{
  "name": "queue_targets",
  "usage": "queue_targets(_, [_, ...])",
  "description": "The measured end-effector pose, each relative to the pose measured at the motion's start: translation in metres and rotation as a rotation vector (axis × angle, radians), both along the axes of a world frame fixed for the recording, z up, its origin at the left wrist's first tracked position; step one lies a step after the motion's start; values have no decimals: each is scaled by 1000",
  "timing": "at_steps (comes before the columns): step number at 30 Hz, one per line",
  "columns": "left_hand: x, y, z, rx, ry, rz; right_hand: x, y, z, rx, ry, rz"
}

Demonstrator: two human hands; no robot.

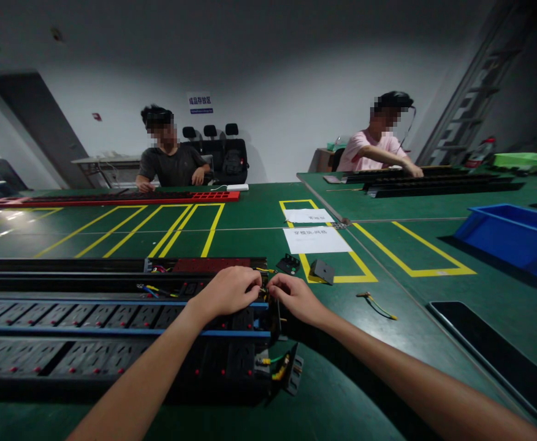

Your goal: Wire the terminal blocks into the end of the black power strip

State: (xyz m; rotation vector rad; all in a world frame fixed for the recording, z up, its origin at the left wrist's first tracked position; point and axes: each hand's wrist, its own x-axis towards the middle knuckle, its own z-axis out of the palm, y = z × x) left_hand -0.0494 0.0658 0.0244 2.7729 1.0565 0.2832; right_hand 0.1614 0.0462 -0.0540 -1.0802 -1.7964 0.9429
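Note:
Several long black power strips (89, 318) lie side by side on the green table in front of me, their right ends open with coloured wires showing. My left hand (229, 289) rests on the right end of one strip, fingers curled over it. My right hand (293, 297) pinches at the same end, right beside the left, with yellow wires between the fingertips. A nearer strip's end (280, 364) shows loose yellow and green wires and a hanging end cap.
Two black end caps (321, 271) and a loose yellow-green wire (376, 303) lie to the right, near white paper labels (315, 239). A blue bin (517, 236) and a black panel (493, 352) sit far right. Two people work at strips across the tables.

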Motion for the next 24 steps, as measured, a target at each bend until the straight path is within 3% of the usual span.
queue_targets(24, [-1,0,0,17,17,-6,1,1,-1,-14,14,0])
